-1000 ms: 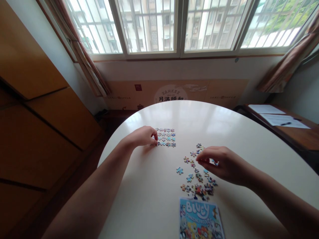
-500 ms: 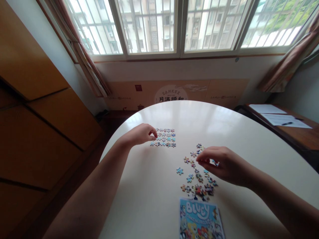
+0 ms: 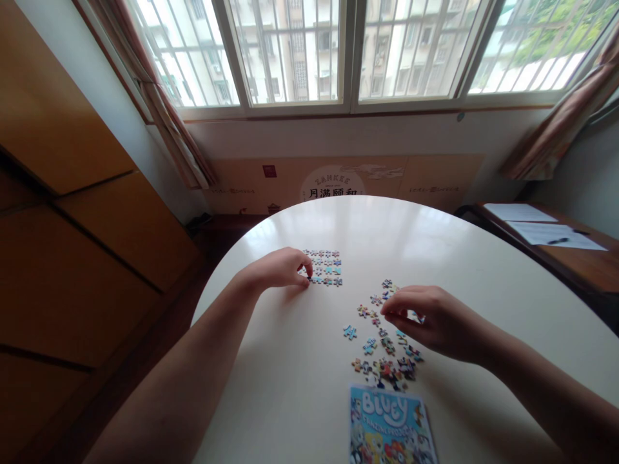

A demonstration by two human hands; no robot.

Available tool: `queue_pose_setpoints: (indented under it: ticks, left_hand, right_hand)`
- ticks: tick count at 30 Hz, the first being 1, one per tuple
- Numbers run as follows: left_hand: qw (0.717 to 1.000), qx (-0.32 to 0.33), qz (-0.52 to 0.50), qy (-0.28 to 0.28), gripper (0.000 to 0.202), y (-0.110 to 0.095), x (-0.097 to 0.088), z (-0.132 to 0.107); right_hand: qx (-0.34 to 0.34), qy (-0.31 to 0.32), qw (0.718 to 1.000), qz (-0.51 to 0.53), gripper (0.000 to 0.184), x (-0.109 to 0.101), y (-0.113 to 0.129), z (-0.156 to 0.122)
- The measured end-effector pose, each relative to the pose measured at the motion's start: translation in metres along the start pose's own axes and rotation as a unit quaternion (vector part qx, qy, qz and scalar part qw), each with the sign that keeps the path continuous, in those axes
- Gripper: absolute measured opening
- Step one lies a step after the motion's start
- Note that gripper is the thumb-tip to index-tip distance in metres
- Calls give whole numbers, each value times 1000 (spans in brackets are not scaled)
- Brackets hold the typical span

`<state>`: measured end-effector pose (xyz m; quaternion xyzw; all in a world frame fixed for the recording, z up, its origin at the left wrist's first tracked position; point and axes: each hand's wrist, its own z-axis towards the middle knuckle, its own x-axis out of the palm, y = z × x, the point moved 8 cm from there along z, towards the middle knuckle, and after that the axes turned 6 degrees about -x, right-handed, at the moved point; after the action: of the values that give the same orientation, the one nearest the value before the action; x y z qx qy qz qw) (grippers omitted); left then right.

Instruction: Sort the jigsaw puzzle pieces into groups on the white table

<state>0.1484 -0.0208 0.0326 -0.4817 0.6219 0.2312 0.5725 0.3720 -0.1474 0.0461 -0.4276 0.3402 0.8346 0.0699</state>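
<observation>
A small block of joined puzzle pieces [image 3: 324, 267] lies on the round white table [image 3: 435, 245]. My left hand [image 3: 278, 269] rests at its left edge, fingertips pressed down on the near-left corner of the block. My right hand [image 3: 430, 319] hovers over a scatter of loose puzzle pieces [image 3: 382, 348] and pinches one small piece between thumb and fingers. A blue puzzle box with cartoon art [image 3: 391, 426] lies flat at the table's near edge, just below the loose pieces.
Wooden cabinets [image 3: 62, 212] stand to the left of the table. A low side table with papers and a pen [image 3: 541, 231] is at the right. Barred windows and curtains run along the far wall.
My left hand lifted a little off the joined block's left edge, then came back down on its near-left corner. My right hand has stayed in place with its piece.
</observation>
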Motion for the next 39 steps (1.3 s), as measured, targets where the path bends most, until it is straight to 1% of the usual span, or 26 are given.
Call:
queue_pose_setpoints:
  ticks: [9, 16, 19, 22, 27, 32, 39]
  left_hand:
    - [1000, 0, -8, 0, 24, 5, 2, 3]
    - [1000, -17, -4, 1, 25, 3, -1, 0]
    - [1000, -9, -12, -5, 27, 1, -2, 0]
    - [1000, 7, -14, -23, 26, -1, -3, 2]
    - [998, 47, 3, -41, 22, -13, 3, 5]
    - [998, 42, 16, -42, 19, -16, 5, 7]
    - [998, 30, 26, -48, 18, -15, 5, 6]
  right_hand:
    - [-4, 2, 1000, 0, 12, 0, 0, 0]
    - [6, 1, 1000, 1, 12, 0, 0, 0]
    - [6, 2, 1000, -3, 12, 0, 0, 0]
    - [6, 4, 1000, -1, 12, 1, -1, 0]
    - [11, 7, 1000, 4, 12, 1, -1, 0]
    - [12, 1, 1000, 0, 12, 0, -1, 1]
    - [12, 3, 1000, 2, 12, 0, 0, 1]
